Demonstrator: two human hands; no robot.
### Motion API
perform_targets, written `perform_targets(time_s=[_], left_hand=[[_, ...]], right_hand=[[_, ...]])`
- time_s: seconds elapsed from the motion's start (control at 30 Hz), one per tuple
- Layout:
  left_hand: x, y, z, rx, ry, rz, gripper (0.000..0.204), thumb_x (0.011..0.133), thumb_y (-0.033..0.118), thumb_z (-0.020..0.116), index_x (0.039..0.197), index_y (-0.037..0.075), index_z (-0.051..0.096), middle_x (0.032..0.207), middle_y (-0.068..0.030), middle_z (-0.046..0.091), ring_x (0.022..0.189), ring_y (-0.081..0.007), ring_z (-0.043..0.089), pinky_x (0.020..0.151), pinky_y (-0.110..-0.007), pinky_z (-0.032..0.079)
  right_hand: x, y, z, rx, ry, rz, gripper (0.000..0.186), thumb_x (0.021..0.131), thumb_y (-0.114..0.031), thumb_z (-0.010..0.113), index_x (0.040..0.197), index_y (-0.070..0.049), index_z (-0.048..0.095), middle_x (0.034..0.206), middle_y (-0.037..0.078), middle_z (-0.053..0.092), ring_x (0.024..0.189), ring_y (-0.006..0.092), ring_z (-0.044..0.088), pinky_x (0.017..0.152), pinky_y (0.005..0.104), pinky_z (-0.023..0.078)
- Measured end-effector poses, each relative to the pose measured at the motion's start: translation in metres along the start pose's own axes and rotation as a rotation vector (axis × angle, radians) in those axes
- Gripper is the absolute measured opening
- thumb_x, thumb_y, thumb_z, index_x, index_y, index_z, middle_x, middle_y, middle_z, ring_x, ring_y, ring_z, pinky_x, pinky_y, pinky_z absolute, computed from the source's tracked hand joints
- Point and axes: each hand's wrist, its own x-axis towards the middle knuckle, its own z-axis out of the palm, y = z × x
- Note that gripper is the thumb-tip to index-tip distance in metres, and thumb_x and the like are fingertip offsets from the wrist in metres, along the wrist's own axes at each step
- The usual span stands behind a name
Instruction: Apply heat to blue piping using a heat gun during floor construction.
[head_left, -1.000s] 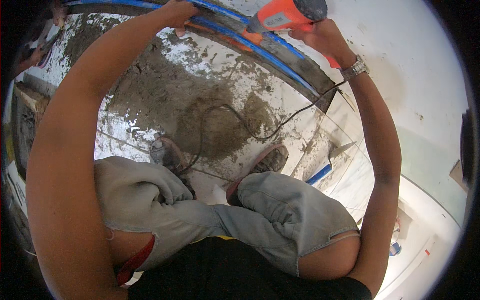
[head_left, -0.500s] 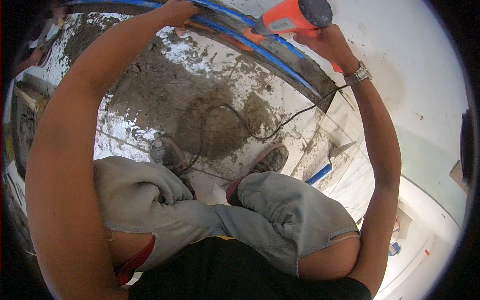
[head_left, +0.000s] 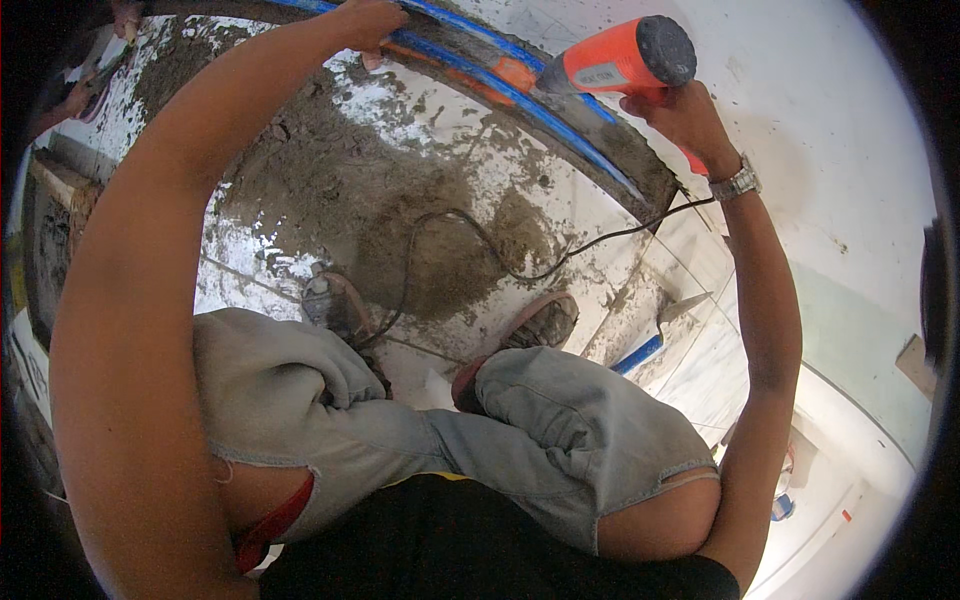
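Note:
My right hand [head_left: 690, 122], with a metal watch at the wrist, is wrapped round the handle of an orange heat gun [head_left: 612, 66] with a black rear end. Its nozzle points left, close to blue pipes [head_left: 520, 97] that run along the foot of the white wall. Next to the nozzle lies an orange patch [head_left: 515, 73] between the pipes. At the top edge my left hand [head_left: 372, 24] is closed on a blue pipe; its fingers are partly hidden. From the heat gun a dark cord [head_left: 590, 246] trails across the floor to my feet.
Wet grey mortar [head_left: 320, 200] covers much of the tiled floor. A trowel [head_left: 642, 352] with a blue handle lies right of my sandalled foot [head_left: 540, 322]. Another person's hand [head_left: 75, 103] shows at the far left, and a white wall [head_left: 800, 120] rises on the right.
The heat gun has moved right and slightly down with my right hand, uncovering more of the orange patch. My left hand has shifted slightly right in the picture, still at the pipe.

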Motion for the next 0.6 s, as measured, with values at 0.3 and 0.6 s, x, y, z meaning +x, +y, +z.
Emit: perform_targets(time_s=[0.3,0.6], left_hand=[[-0.007,-0.003,-0.005,-0.06,0.009,0.078,0.066,0.062,0.022,0.088,0.12,0.012,0.057,0.115,-0.0091,0.065,0.116,-0.0312,0.061,0.084,-0.051,0.055],[-0.002,-0.008,0.016,-0.034,0.041,0.047,0.066,0.062,0.023,0.088,0.119,0.011,0.057,0.116,-0.0084,0.064,0.118,-0.0295,0.059,0.087,-0.05,0.054]], right_hand=[[0.024,-0.02,0.019,-0.009,0.039,-0.25,0.039,0.08,-0.032,0.079,0.113,-0.013,0.07,0.103,0.01,0.073,0.091,0.0276,0.07,0.083,0.0376,0.053],[0.025,-0.024,0.013,-0.114,0.073,-0.227,0.039,0.079,-0.031,0.079,0.113,-0.014,0.07,0.101,0.011,0.073,0.09,0.0289,0.069,0.082,0.0372,0.053]])
